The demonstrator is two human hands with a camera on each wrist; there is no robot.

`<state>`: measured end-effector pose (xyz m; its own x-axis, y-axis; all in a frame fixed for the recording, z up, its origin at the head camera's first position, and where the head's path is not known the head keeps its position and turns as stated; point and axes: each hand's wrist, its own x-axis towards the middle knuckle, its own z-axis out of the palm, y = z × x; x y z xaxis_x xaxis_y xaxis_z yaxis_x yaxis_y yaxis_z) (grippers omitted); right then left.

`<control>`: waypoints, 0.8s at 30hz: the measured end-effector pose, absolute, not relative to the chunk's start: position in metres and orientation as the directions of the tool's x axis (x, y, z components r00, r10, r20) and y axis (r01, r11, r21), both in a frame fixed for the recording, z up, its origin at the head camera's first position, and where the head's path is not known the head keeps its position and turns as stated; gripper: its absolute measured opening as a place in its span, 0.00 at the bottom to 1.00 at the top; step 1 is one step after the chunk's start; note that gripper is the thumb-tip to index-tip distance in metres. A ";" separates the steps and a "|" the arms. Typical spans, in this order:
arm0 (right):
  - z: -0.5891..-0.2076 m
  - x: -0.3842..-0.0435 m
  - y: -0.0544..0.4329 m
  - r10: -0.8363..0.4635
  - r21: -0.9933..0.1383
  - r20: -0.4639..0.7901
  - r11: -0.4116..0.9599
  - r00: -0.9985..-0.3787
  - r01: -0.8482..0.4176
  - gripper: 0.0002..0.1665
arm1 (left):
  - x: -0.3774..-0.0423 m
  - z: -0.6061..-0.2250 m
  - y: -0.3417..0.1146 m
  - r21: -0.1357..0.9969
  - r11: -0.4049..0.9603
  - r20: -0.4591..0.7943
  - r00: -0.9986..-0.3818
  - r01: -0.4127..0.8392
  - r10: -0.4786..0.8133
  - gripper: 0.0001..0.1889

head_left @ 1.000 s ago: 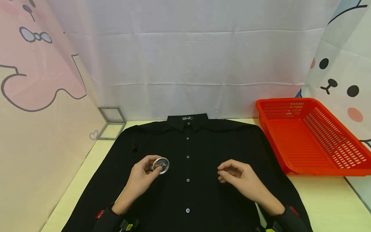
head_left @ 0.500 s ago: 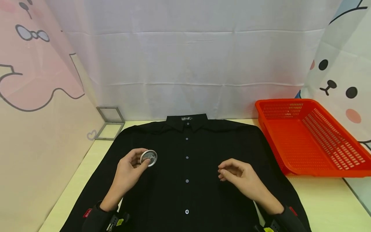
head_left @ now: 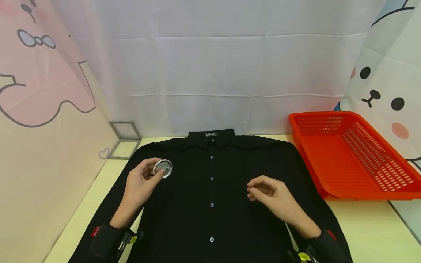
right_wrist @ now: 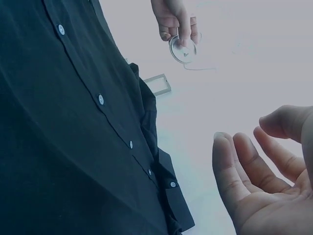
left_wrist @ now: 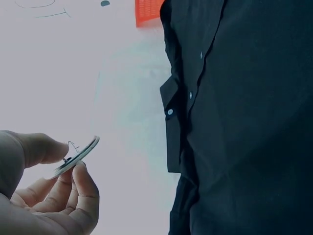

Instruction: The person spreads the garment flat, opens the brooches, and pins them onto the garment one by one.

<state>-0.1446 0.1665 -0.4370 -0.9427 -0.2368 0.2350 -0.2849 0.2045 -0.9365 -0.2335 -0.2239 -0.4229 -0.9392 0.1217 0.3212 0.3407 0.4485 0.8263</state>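
Observation:
A round pin badge (head_left: 166, 168), its silver back with a pin facing up, is pinched between thumb and fingers of my left hand (head_left: 139, 183). Seen edge-on in the left wrist view, the badge (left_wrist: 78, 156) has its thin wire pin standing a little away from the disc. Below both hands lies a black button-up shirt (head_left: 187, 219), spread flat with its collar at the far side. My right hand (head_left: 271, 193) hovers over the other half of the shirt, fingers loosely bent and holding nothing.
An orange-red plastic basket (head_left: 315, 175) stands at the right, beside the shirt's shoulder and sleeve. A grey hinged double frame (head_left: 129, 140) stands at the back left of the pale table (head_left: 371, 226). A white curtain (head_left: 210, 73) closes off the back.
My left hand has moved left and farther from me with the badge, toward the shirt's left chest side in view. The right hand has barely moved.

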 end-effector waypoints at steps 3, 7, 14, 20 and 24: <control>-0.436 -0.146 0.165 -0.240 -0.937 0.236 0.200 -0.942 -0.286 0.07 | -0.236 -0.425 -0.223 0.823 0.448 0.325 -0.937 0.348 0.130 0.17; -0.435 -0.148 0.164 -0.238 -0.936 0.236 0.203 -0.942 -0.286 0.07 | -0.242 -0.429 -0.222 0.807 0.468 0.336 -0.932 0.359 0.135 0.16; -0.434 -0.155 0.161 -0.240 -0.935 0.231 0.214 -0.943 -0.284 0.07 | -0.259 -0.443 -0.230 0.795 0.505 0.324 -0.939 0.335 0.112 0.17; -0.430 -0.164 0.148 -0.241 -0.937 0.218 0.218 -0.946 -0.272 0.07 | -0.264 -0.450 -0.234 0.788 0.528 0.308 -0.946 0.315 0.105 0.17; -0.428 -0.174 0.137 -0.248 -0.926 0.229 0.243 -0.941 -0.289 0.07 | -0.267 -0.452 -0.232 0.788 0.524 0.312 -0.943 0.324 0.113 0.17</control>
<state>-0.1740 0.1367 -0.4277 -0.9414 -0.2476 0.2291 -0.2891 0.2426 -0.9260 -0.2668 -0.2317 -0.4525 -0.9432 0.1132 0.3122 0.3237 0.5239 0.7878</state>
